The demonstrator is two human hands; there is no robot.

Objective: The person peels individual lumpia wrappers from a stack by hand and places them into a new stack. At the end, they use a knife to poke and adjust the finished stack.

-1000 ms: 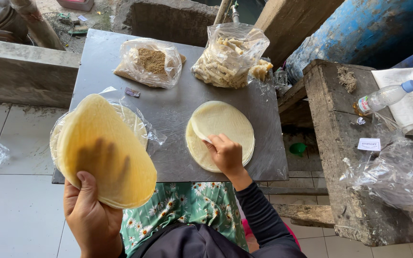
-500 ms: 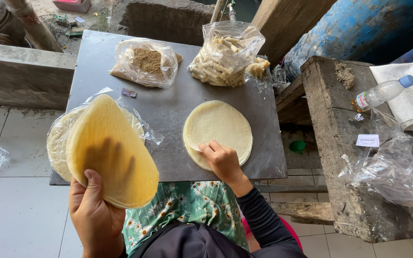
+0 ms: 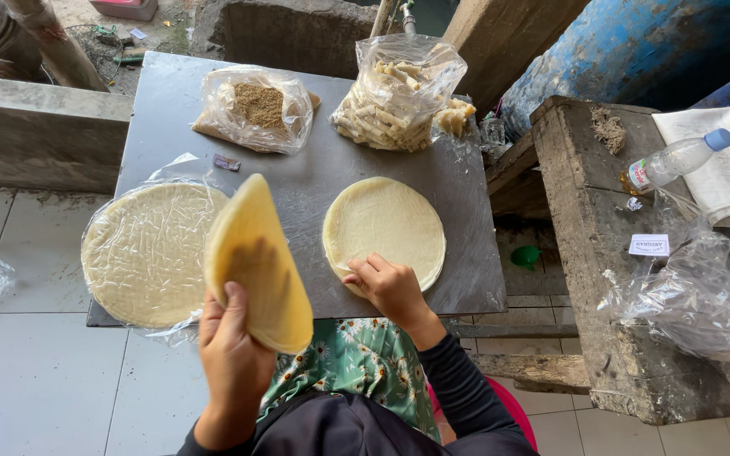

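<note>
1. My left hand (image 3: pixel 234 350) holds one thin wrapper (image 3: pixel 257 262) up on its edge, lifted off the wrapped stack (image 3: pixel 149 253) at the table's (image 3: pixel 297 181) left edge.
2. My right hand (image 3: pixel 390 287) rests its fingers flat on the wrapper sheet (image 3: pixel 384 228) near the front edge, so that it does not move.

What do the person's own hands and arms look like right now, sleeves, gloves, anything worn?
Both hands are bare, with no gloves, and no rings or watch that can be seen. The right hand comes out of a long, dark, close-fitting sleeve that ends at the wrist. The left hand and its forearm show no sleeve as far as the bottom edge of the picture.
</note>
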